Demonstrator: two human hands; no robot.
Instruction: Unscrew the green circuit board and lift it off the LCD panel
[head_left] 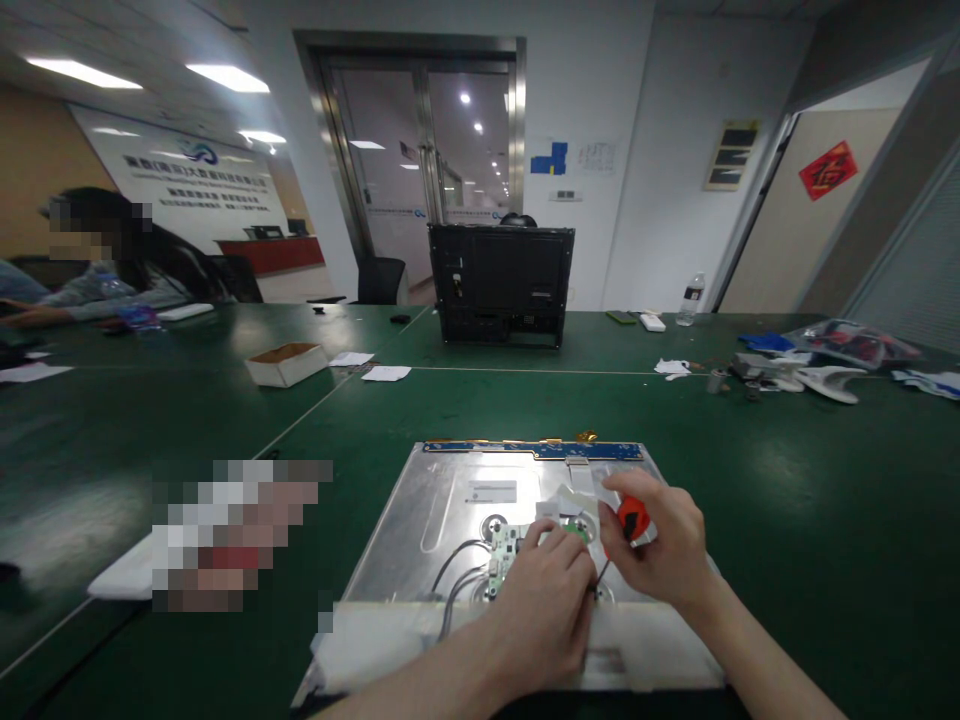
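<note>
A silver metal display panel (450, 490) lies flat on the green table in front of me, a blue strip board (532, 450) along its far edge. My left hand (544, 600) rests on the panel, fingertips pressing on a small green circuit board (502, 548) with grey wires running from it. My right hand (660, 545) grips a screwdriver with an orange and black handle (632, 515), its tip pointing down at the panel beside the left fingers. The tip itself is hidden behind my hands.
A black monitor housing (501, 283) stands upright across the table. A small cardboard box (286, 363), paper slips (386, 373), a water bottle (691, 298) and plastic parts (821, 380) lie farther off. Another person (112, 260) sits far left. A blurred patch (225, 535) sits left of the panel.
</note>
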